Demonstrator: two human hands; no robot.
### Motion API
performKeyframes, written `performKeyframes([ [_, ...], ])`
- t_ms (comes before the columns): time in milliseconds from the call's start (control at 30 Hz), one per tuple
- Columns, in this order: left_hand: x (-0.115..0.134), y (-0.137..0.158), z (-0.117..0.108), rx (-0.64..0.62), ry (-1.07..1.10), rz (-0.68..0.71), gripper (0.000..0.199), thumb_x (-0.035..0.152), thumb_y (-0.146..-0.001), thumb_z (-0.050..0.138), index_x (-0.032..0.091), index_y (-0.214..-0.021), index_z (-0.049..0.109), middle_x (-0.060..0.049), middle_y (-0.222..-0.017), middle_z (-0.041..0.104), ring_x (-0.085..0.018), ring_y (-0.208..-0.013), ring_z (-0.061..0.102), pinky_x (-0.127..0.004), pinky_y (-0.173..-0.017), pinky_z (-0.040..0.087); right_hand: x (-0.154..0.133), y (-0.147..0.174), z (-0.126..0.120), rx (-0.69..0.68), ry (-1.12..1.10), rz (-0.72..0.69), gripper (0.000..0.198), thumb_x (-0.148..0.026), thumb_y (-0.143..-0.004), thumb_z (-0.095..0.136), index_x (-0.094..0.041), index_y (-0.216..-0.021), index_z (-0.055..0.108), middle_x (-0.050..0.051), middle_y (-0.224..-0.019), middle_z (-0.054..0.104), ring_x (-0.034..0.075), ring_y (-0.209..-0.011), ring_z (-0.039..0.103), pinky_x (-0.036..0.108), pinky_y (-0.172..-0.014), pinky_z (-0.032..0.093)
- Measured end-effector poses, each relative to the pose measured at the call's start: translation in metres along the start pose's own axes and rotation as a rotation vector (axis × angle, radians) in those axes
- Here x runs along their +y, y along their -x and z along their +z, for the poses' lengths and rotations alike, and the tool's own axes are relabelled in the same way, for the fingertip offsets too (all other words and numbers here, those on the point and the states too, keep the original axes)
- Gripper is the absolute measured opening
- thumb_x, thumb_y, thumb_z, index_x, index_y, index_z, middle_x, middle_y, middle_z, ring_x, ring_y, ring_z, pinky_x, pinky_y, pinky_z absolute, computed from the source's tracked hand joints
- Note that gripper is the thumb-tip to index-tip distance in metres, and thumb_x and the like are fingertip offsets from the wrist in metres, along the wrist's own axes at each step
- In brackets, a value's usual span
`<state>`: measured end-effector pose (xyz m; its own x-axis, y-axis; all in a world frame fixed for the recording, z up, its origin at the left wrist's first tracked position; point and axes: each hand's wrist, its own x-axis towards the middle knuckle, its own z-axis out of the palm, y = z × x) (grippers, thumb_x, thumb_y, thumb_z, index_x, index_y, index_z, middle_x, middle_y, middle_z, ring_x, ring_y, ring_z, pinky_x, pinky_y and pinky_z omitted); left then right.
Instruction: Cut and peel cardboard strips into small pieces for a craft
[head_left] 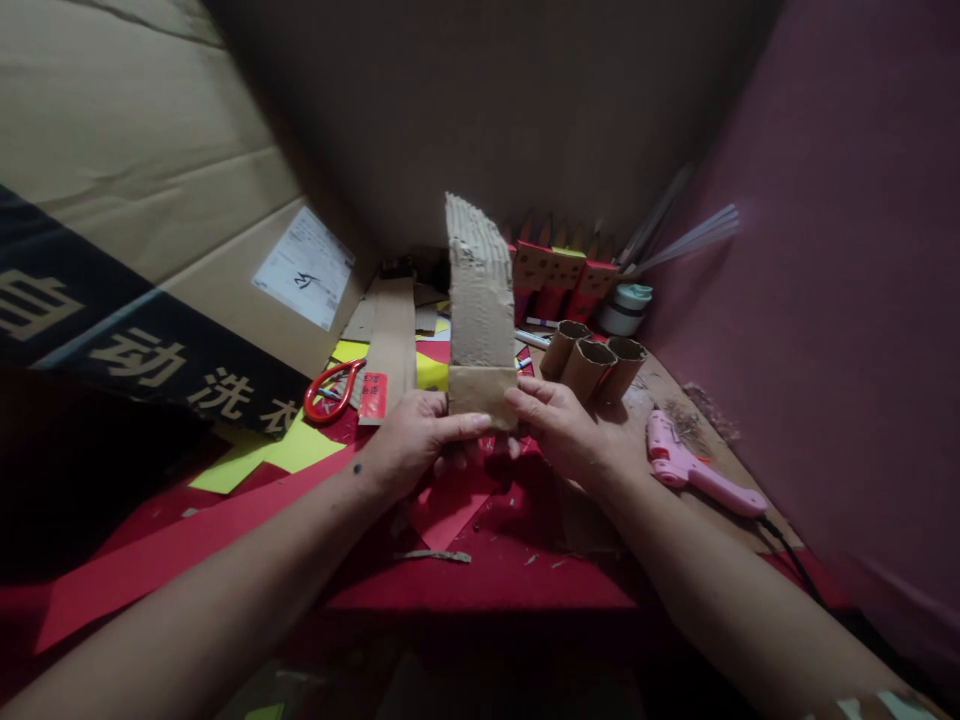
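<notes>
Upright in the middle is a strip of cardboard (481, 310), its ridged upper part torn bare and its lower end smooth and brown. At its lower left edge my left hand (420, 435) grips it, thumb across the front and fingers behind. My right hand (559, 425) pinches the lower right corner between thumb and fingers. Just beyond my right hand stand three cardboard tubes (589, 368). Left of my left hand lie red-handled scissors (330, 392), partly over paper, and a flat cardboard strip (394, 325).
A pink glue gun (694, 465) with a cord lies on a board at right. Red paper-and-cardboard pieces (555, 275), a lidded jar (628, 308) and clear sticks (694, 238) stand behind. Yellow paper (307, 445) and scraps lie on the red tablecloth (525, 580). A large printed carton (150, 200) rises at left.
</notes>
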<state>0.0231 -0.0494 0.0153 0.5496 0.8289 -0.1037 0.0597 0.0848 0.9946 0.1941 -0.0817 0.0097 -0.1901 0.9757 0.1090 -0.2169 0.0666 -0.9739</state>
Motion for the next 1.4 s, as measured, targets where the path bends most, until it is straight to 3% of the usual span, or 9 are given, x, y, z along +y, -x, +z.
performKeyframes([
  [100,-0.004,0.000,0.005,-0.085,-0.106,-0.011,0.023,0.034,-0.069,0.069,0.015,-0.058,0.061,0.002,-0.043,0.054,-0.006,-0.033,0.039,-0.020,-0.035,0.025,0.000,-0.001,0.005,0.138,-0.102,-0.027,0.033,-0.029,-0.064,0.080,-0.017,-0.093,0.068,0.003,-0.085,0.072,0.015,-0.071,0.066,0.029,-0.069,0.053],
  [233,-0.001,-0.001,0.009,-0.121,-0.144,0.062,0.017,0.031,-0.069,0.070,0.015,-0.074,0.065,0.001,-0.057,0.060,-0.008,-0.044,0.047,-0.021,-0.043,0.035,0.001,0.002,0.008,0.231,-0.133,-0.017,0.029,-0.024,-0.060,0.081,-0.015,-0.086,0.071,0.004,-0.083,0.073,0.019,-0.073,0.067,0.033,-0.071,0.053],
  [300,0.003,-0.001,0.009,-0.062,-0.130,0.145,0.020,0.033,-0.072,0.069,0.016,-0.081,0.066,0.000,-0.067,0.062,-0.009,-0.053,0.050,-0.021,-0.050,0.039,0.003,0.003,0.007,0.237,-0.140,-0.017,0.028,-0.023,-0.058,0.081,-0.016,-0.084,0.072,0.004,-0.082,0.073,0.018,-0.074,0.067,0.033,-0.073,0.053],
  [467,0.005,-0.001,0.007,0.090,-0.128,0.285,0.026,0.035,-0.079,0.060,0.017,-0.061,0.053,0.004,-0.057,0.048,-0.009,-0.055,0.042,-0.021,-0.050,0.034,0.005,0.003,0.010,0.175,-0.154,0.024,0.032,-0.024,-0.052,0.083,-0.019,-0.081,0.071,0.001,-0.079,0.072,0.020,-0.076,0.065,0.036,-0.078,0.051],
  [600,-0.002,-0.004,0.007,0.187,-0.196,0.324,0.030,0.034,-0.078,0.059,0.018,-0.057,0.045,0.005,-0.055,0.040,-0.009,-0.052,0.035,-0.022,-0.047,0.029,0.002,0.002,0.017,0.188,-0.179,0.028,0.029,-0.024,-0.051,0.083,-0.021,-0.076,0.068,0.000,-0.073,0.070,0.021,-0.074,0.064,0.038,-0.077,0.050],
  [767,-0.004,-0.006,0.007,0.126,-0.075,0.246,0.031,0.038,-0.077,0.062,0.018,-0.059,0.047,0.005,-0.055,0.044,-0.008,-0.050,0.038,-0.020,-0.046,0.031,0.006,-0.002,0.014,0.172,-0.216,0.052,0.034,-0.022,-0.055,0.081,-0.017,-0.085,0.066,0.001,-0.078,0.070,0.017,-0.069,0.064,0.033,-0.073,0.051],
  [967,-0.002,-0.010,0.003,0.348,0.143,0.263,0.033,0.039,-0.074,0.068,0.017,-0.061,0.048,0.004,-0.054,0.051,-0.007,-0.048,0.045,-0.018,-0.045,0.035,0.018,-0.002,0.008,-0.014,-0.216,0.118,0.031,-0.030,-0.070,0.075,-0.014,-0.094,0.064,0.005,-0.073,0.070,0.014,-0.055,0.064,0.027,-0.055,0.051],
  [1233,0.002,-0.009,0.003,0.118,0.337,0.133,0.031,0.041,-0.069,0.073,0.014,-0.064,0.058,0.000,-0.051,0.060,-0.013,-0.043,0.056,-0.023,-0.044,0.046,0.018,-0.002,0.004,-0.011,-0.145,0.159,0.030,-0.026,-0.071,0.072,-0.013,-0.096,0.061,0.006,-0.066,0.070,0.016,-0.053,0.066,0.027,-0.053,0.053],
  [1400,-0.001,-0.010,0.005,0.210,0.285,0.123,0.024,0.034,-0.069,0.074,0.012,-0.067,0.063,-0.002,-0.054,0.064,-0.014,-0.045,0.058,-0.024,-0.047,0.048,0.020,-0.001,0.009,-0.018,-0.173,0.202,0.025,-0.028,-0.071,0.072,-0.010,-0.088,0.065,0.008,-0.066,0.070,0.016,-0.053,0.065,0.025,-0.051,0.051],
])
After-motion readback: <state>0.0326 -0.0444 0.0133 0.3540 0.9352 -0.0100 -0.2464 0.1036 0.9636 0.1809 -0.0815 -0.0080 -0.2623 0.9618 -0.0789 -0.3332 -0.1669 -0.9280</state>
